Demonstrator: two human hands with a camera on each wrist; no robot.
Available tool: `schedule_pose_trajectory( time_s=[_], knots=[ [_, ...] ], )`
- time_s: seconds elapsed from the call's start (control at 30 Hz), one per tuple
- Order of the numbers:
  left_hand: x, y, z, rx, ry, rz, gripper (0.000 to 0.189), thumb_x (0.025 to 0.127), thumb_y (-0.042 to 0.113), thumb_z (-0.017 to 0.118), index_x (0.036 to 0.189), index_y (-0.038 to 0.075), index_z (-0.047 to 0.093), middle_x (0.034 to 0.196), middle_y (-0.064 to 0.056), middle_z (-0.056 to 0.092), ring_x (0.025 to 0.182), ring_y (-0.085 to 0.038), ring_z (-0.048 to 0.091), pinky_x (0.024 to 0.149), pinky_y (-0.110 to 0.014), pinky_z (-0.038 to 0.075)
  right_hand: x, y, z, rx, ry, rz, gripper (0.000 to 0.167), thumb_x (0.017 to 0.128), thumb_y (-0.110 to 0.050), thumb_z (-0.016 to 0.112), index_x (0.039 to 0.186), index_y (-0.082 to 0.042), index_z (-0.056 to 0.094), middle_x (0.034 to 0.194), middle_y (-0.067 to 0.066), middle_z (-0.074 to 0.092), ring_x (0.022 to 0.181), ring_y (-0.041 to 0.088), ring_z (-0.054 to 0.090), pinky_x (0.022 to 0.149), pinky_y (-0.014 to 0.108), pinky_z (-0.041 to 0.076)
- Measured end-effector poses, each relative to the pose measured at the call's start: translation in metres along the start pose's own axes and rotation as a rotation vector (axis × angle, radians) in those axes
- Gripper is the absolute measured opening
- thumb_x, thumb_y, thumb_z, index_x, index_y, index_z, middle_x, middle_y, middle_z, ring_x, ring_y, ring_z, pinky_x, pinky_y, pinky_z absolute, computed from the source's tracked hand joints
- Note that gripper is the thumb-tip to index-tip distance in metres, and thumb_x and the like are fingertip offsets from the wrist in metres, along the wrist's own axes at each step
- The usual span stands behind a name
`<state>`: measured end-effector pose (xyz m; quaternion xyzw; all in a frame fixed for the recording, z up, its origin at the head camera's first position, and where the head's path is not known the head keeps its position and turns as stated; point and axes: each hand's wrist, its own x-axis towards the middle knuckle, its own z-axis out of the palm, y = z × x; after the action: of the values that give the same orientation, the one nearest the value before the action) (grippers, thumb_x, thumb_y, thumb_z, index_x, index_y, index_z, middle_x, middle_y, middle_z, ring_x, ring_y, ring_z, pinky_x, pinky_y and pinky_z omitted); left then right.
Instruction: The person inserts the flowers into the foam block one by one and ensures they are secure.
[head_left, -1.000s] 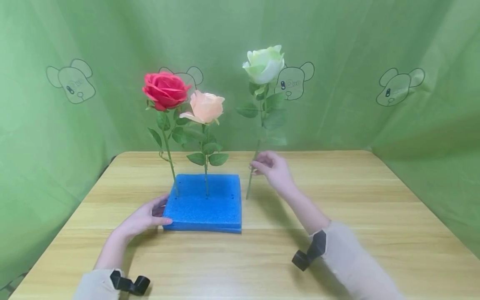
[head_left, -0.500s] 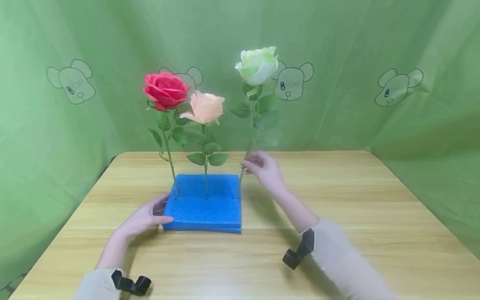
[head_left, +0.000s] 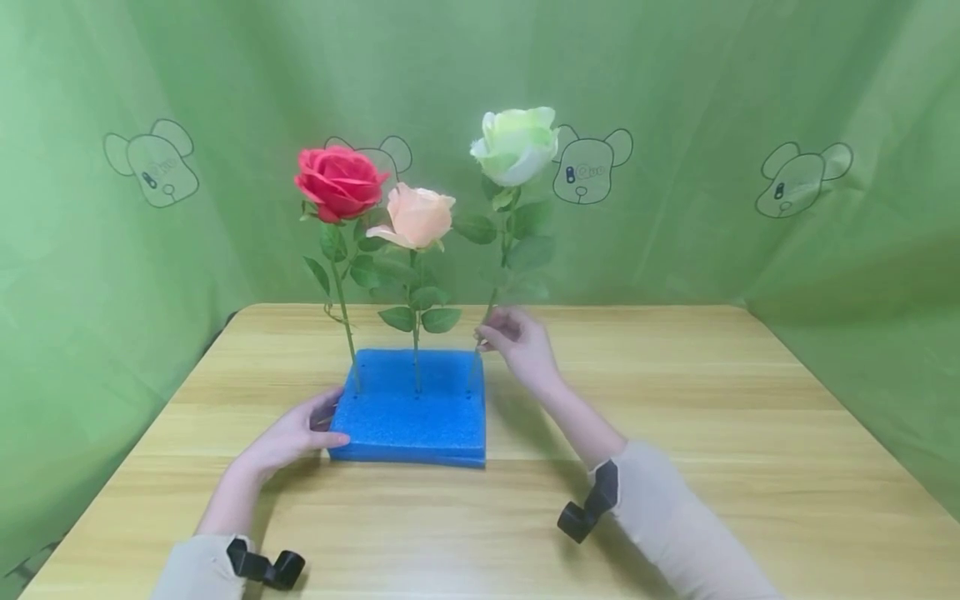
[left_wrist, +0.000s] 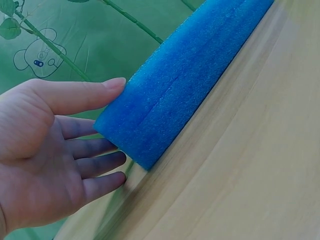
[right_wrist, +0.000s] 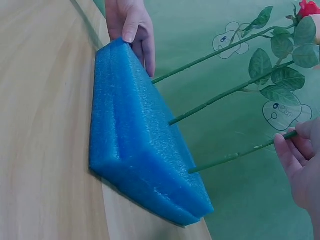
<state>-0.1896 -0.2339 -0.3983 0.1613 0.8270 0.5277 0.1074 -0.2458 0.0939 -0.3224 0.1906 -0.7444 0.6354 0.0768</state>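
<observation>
My right hand [head_left: 521, 350] pinches the stem of a pale green-white rose [head_left: 516, 148] between thumb and fingers. In the right wrist view, the rose's stem [right_wrist: 232, 156] slants with its lower end at the top of a blue foam block [head_left: 408, 421], near the right side. My left hand [head_left: 296, 433] rests at the block's left side, thumb on the front corner and fingers extended along the side, as the left wrist view shows. A red rose [head_left: 340, 185] stands in the block at left, and a pink rose [head_left: 417, 218] stands at its middle.
The block lies on a light wooden table [head_left: 712, 400]. Behind it hangs a green curtain [head_left: 675, 75] with printed bear faces. Black camera mounts [head_left: 592, 504] are strapped over both sleeves.
My right hand has moved left and slightly down with the pale rose, bringing its stem from beside the block to the block's top. My left hand has stayed at the block.
</observation>
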Motion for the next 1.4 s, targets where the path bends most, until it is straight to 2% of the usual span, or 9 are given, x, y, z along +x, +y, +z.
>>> schedule_pose_trajectory(
  time_s=[0.07, 0.17, 0.4, 0.6, 1.0, 1.17, 1.3, 1.4],
  knots=[
    [0.0, 0.0, 0.0, 0.001, -0.001, -0.002, 0.085, 0.083, 0.017, 0.069, 0.143, -0.01, 0.015, 0.146, -0.031, 0.019, 0.13, -0.048, 0.024, 0.106, -0.056, 0.021, -0.001, 0.002, 0.001, -0.011, -0.006, -0.041, 0.015, 0.086, 0.001, 0.059, 0.099, 0.008, 0.056, 0.092, 0.019, 0.064, 0.079, 0.023, 0.064, 0.072, 0.031, 0.056],
    [0.001, 0.0, 0.0, -0.002, -0.004, -0.007, 0.086, 0.082, 0.018, 0.069, 0.143, -0.01, 0.015, 0.146, -0.031, 0.019, 0.13, -0.048, 0.023, 0.106, -0.056, 0.021, -0.001, 0.007, 0.002, -0.046, -0.021, -0.06, 0.015, 0.085, 0.002, 0.06, 0.099, 0.008, 0.057, 0.091, 0.017, 0.064, 0.076, 0.022, 0.064, 0.071, 0.029, 0.056],
    [0.002, 0.001, 0.0, 0.007, 0.0, -0.012, 0.086, 0.082, 0.018, 0.069, 0.144, -0.008, 0.015, 0.146, -0.03, 0.02, 0.13, -0.047, 0.024, 0.106, -0.056, 0.022, -0.002, 0.011, 0.003, -0.1, -0.043, 0.017, 0.021, 0.087, -0.001, 0.06, 0.105, 0.008, 0.057, 0.096, 0.02, 0.064, 0.082, 0.03, 0.064, 0.075, 0.029, 0.056],
    [0.001, 0.001, 0.001, 0.017, 0.004, -0.016, 0.086, 0.082, 0.019, 0.069, 0.144, -0.007, 0.016, 0.146, -0.03, 0.022, 0.13, -0.047, 0.025, 0.106, -0.057, 0.023, -0.006, 0.013, 0.005, -0.068, -0.054, 0.057, 0.02, 0.087, 0.0, 0.06, 0.105, 0.008, 0.057, 0.099, 0.022, 0.063, 0.085, 0.03, 0.064, 0.076, 0.03, 0.055],
    [0.003, 0.001, 0.001, 0.037, 0.01, -0.01, 0.085, 0.082, 0.02, 0.07, 0.143, -0.008, 0.017, 0.145, -0.03, 0.023, 0.13, -0.047, 0.027, 0.106, -0.057, 0.022, -0.007, 0.018, 0.006, -0.103, -0.085, 0.064, 0.02, 0.087, 0.0, 0.06, 0.105, 0.008, 0.058, 0.098, 0.021, 0.064, 0.084, 0.029, 0.065, 0.076, 0.031, 0.056],
    [0.002, 0.001, 0.001, 0.033, 0.008, -0.005, 0.086, 0.082, 0.02, 0.069, 0.143, -0.008, 0.017, 0.145, -0.03, 0.022, 0.13, -0.047, 0.026, 0.106, -0.057, 0.022, -0.006, 0.022, 0.007, -0.111, -0.104, 0.075, 0.019, 0.087, 0.002, 0.059, 0.104, 0.009, 0.058, 0.098, 0.024, 0.064, 0.085, 0.033, 0.064, 0.076, 0.032, 0.056],
    [0.001, 0.001, 0.0, 0.031, 0.007, -0.006, 0.085, 0.082, 0.019, 0.069, 0.143, -0.008, 0.017, 0.146, -0.03, 0.021, 0.13, -0.048, 0.025, 0.106, -0.057, 0.022, -0.006, 0.023, 0.008, -0.12, -0.116, 0.054, 0.018, 0.087, 0.005, 0.057, 0.103, 0.012, 0.056, 0.098, 0.027, 0.063, 0.086, 0.038, 0.063, 0.075, 0.035, 0.056],
    [0.0, 0.002, 0.0, 0.031, 0.009, -0.009, 0.085, 0.082, 0.019, 0.069, 0.143, -0.008, 0.017, 0.146, -0.03, 0.021, 0.13, -0.048, 0.025, 0.106, -0.056, 0.022, -0.006, 0.024, 0.009, -0.13, -0.121, 0.05, 0.017, 0.087, 0.004, 0.057, 0.103, 0.011, 0.057, 0.097, 0.025, 0.064, 0.086, 0.036, 0.064, 0.075, 0.033, 0.056]
  ],
)
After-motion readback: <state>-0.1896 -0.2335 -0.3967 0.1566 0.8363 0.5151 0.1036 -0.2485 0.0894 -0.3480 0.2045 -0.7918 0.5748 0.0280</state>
